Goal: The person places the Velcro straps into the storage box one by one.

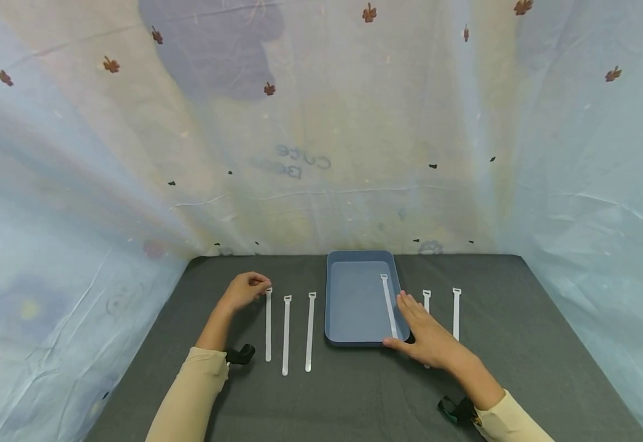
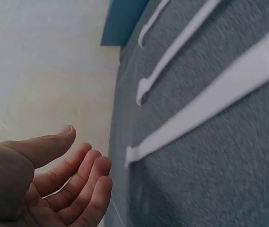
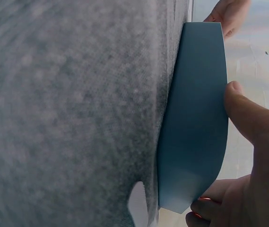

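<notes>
Nearest, right hand (image 1: 423, 337) at the near right corner of the blue tray (image 1: 351, 304), thumb and straight fingers wide apart against it. Probably rigid and smooth; best steadied by its walls. Inside, just left of those fingertips, a white strap (image 1: 389, 307). Farther out, left hand (image 1: 244, 291) with fingers loosely bent, narrowly parted from the thumb, holding nothing, just beside the leftmost strap (image 1: 268, 328). Likely light, pliable, tricky to lift off flat cloth (image 1: 354, 393); best pinched at the slotted head.
</notes>
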### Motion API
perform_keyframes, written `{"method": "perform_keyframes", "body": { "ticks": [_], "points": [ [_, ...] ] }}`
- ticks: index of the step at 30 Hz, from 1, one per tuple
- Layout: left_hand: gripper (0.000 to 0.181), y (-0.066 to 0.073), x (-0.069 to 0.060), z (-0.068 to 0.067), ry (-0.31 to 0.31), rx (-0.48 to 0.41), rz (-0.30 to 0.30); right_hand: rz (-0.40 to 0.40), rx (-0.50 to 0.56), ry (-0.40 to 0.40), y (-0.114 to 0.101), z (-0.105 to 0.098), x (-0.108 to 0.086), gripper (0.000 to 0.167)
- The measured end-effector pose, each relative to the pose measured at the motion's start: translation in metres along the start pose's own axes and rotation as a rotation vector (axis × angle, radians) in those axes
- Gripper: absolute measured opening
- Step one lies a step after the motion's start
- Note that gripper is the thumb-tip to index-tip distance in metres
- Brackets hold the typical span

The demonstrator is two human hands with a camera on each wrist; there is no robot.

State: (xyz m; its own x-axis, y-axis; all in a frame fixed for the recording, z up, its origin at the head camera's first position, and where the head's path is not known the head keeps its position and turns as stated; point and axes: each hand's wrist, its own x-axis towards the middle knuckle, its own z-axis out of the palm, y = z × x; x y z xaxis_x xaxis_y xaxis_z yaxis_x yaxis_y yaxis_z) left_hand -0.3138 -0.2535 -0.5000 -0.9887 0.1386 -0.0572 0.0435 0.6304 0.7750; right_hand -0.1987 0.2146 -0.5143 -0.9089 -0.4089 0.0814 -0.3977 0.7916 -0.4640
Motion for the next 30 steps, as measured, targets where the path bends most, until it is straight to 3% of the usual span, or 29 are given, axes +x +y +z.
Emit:
{"method": "perform_keyframes", "body": {
  "ticks": [9,19,30],
  "points": [
    [0.029,-0.009,0.000,0.003,0.031,0.128,-0.052,-0.005,0.005,0.007,0.001,0.001,0.000,0.110],
    [0.031,-0.020,0.002,0.006,0.011,0.125,-0.082,0.000,0.011,0.003,0.000,0.001,0.000,0.112],
    [0.037,-0.019,0.004,0.012,0.019,0.139,-0.099,0.006,0.000,0.001,0.003,0.003,0.000,0.112]
  ]
}}
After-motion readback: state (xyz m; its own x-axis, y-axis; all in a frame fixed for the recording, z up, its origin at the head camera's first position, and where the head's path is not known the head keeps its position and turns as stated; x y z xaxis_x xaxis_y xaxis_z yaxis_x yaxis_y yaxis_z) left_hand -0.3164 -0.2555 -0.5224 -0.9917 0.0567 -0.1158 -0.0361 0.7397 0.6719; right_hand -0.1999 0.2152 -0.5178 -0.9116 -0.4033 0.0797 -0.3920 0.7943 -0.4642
